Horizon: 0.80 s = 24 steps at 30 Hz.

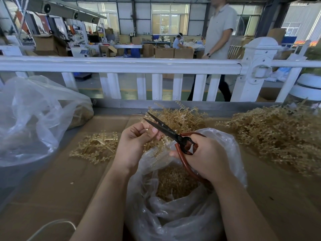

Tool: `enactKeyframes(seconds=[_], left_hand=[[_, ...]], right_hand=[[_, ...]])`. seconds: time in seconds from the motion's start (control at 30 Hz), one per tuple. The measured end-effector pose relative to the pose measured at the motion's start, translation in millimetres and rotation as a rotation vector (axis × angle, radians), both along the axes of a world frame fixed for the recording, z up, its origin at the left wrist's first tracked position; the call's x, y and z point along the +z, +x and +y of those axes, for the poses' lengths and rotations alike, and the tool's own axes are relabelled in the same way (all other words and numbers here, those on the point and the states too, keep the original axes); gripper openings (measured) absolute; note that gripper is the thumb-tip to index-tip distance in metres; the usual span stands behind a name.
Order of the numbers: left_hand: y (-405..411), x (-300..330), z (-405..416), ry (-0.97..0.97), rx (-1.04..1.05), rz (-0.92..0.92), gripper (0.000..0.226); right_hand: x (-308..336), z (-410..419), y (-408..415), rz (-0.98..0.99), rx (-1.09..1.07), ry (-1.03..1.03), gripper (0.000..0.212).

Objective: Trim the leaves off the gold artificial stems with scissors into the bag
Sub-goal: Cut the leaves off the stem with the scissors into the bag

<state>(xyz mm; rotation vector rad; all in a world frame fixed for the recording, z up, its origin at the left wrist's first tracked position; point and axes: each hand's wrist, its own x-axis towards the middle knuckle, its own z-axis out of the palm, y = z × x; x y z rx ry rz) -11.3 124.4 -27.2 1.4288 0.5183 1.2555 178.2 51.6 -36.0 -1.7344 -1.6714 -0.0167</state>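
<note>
- Cardboard [57, 185] covers the work surface; its far edge meets a grey ledge under the white railing [121, 66], which closes off the far side behind the bag.
- A clear plastic bag [175, 214] stands open in the middle near the person, its mouth upward, already holding gold clippings (a deep layer shows through the film).
- The left hand [137, 141] sits just above and left of the bag's mouth, fingers curled in, pinching a gold stem [157, 146] that hangs toward the bag.
- The right hand [206, 157] is over the bag's right rim, fingers wrapped through the red loop handles of the scissors [166, 129]; the dark blades are parted a little and point up-left, past the left fingertips.
- Left of the bag, a small flat pile of gold stems [97, 146] lies on the cardboard, with bare cardboard between it and the bag.
- Behind the bag lies another heap [178, 117]; right of the bag, a larger mound [278, 134] crowds that side.
- Far left of the bag, a big crumpled clear bag [33, 119] takes up that corner.
- Beyond the railing, a person [218, 40] walks past.
</note>
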Motion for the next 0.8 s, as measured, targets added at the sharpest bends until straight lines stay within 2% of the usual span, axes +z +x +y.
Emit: enactKeyframes(seconds=[0.1, 0.3, 0.53, 0.63, 0.73, 0.8], left_hand=[[0.1, 2.0, -0.7, 0.003, 0.003, 0.003, 0.019], [1.0, 3.2, -3.9, -0.017, 0.034, -0.01, 0.023], [-0.1, 8.1, -8.1, 0.031, 0.034, 0.017, 0.01], [0.5, 7.8, -6.6, 0.046, 0.057, 0.034, 0.028], [1.8, 8.9, -7.7, 0.062, 0.045, 0.054, 0.03], [3.3, 8.7, -8.6, 0.065, 0.03, 0.069, 0.041]], right_hand=[[-0.2, -0.1, -0.5, 0.001, -0.016, 0.01, 0.052], [1.8, -1.3, -0.5, 0.021, -0.001, 0.002, 0.072], [2.0, -0.6, 0.6, -0.01, 0.016, 0.011, 0.068], [1.5, -1.0, 1.3, -0.018, 0.019, 0.01, 0.065], [0.7, -1.0, 1.1, -0.009, 0.021, 0.009, 0.06], [0.5, -1.1, 0.8, 0.004, 0.032, 0.003, 0.058]])
